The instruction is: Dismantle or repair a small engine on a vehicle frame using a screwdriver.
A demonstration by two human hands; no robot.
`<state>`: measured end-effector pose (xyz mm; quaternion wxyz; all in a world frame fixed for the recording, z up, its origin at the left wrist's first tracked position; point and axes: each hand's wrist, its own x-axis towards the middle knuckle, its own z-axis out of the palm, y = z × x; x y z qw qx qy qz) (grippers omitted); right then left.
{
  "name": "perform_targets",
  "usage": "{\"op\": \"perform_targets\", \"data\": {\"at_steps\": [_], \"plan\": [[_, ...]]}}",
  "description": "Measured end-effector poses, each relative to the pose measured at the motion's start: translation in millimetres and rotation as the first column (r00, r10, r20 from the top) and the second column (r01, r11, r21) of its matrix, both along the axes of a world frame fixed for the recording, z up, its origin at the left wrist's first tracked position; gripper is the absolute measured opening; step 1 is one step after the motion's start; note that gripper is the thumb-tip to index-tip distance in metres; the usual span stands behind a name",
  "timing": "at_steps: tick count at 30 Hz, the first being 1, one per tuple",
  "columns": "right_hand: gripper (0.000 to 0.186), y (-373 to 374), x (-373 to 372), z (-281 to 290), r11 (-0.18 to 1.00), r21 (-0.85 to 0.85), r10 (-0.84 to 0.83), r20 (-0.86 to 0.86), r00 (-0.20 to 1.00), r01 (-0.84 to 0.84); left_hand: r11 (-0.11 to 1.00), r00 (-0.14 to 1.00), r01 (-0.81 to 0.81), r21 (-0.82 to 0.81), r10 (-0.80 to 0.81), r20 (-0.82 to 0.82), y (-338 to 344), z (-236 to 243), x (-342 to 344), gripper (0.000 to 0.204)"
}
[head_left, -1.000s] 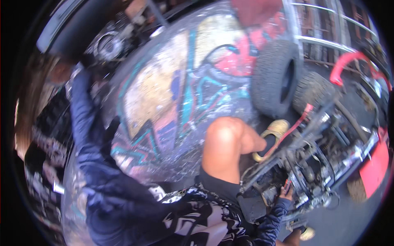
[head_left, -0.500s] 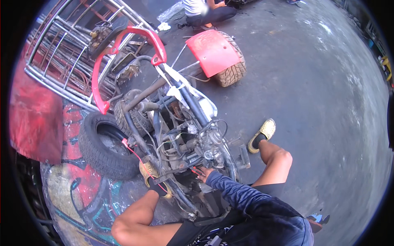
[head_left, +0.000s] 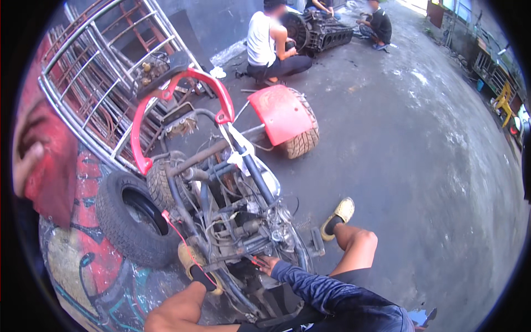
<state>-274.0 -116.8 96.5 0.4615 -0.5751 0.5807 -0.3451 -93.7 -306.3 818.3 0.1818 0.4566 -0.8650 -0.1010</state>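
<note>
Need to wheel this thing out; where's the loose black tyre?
In the head view, the loose black tyre stands at the left of the stripped vehicle frame, beside the painted wall.

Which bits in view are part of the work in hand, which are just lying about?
In hand:
right hand, fingers in the machinery
stripped vehicle frame with engine and tubing
red wire along the frame

Lying about:
loose tyre beside the frame
red fender with wheel
metal rack
other people at an engine block
Left hand not visible.
</note>
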Motion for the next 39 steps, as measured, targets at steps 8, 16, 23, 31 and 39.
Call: {"op": "perform_targets", "data": {"at_steps": [8,16,23,31,39], "plan": [[0.053,-6,8,-17,0.999,-0.032,0.037,0.030,0.999,-0.036,0.986,0.986,-0.168,0.010,0.168,-0.025,-15,-66,114,0.046],[0.049,-4,3,1,0.999,0.031,0.011,0.029,1.000,-0.012,0.981,0.963,-0.091,0.169,0.043,0.266,34,-182,73,0.047],[0.049,0,6,18,0.999,0.002,0.049,0.000,0.999,-0.049,0.843,0.863,0.319,0.432,-0.447,0.235,134,-233,29,0.043],[0.045,-4,17,22,0.989,0.121,0.107,-0.200,0.974,-0.084,0.928,0.835,0.192,0.320,-0.326,0.444,167,-247,51,0.047],[0.047,5,4,71,0.990,0.083,-0.093,-0.211,0.973,0.113,0.924,0.901,0.119,0.364,-0.255,0.351,184,-295,87,0.034]]}}
